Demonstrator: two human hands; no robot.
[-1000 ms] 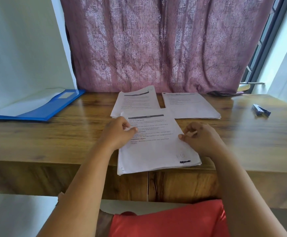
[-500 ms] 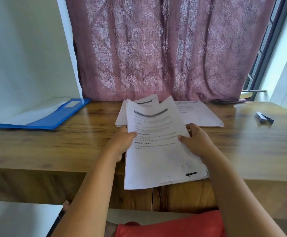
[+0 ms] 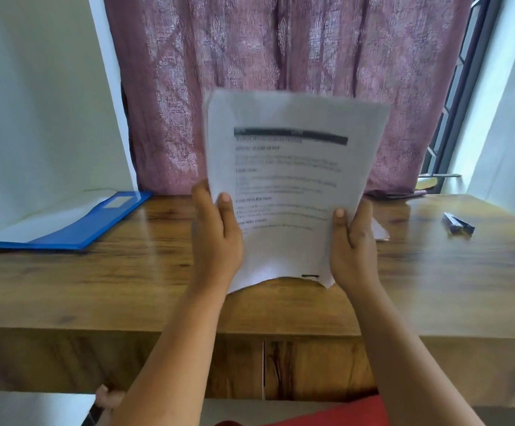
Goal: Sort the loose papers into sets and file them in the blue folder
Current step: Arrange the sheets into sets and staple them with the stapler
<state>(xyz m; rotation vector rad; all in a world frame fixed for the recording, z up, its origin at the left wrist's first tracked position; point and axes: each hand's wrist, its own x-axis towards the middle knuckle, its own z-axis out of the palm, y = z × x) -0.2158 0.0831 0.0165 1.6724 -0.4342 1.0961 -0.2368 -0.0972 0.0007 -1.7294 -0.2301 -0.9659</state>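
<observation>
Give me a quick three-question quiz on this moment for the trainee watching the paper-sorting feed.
1. True or false: the stack of papers lies flat on the wooden desk.
2. Which hands grip the stack? A) left hand only B) right hand only C) both
3. Fill in: the blue folder lies on the desk to the person's ____.

Key: 1. False; it is held upright above the desk. 2. C, one hand at each side edge. 3. Left, apart from both hands.
</observation>
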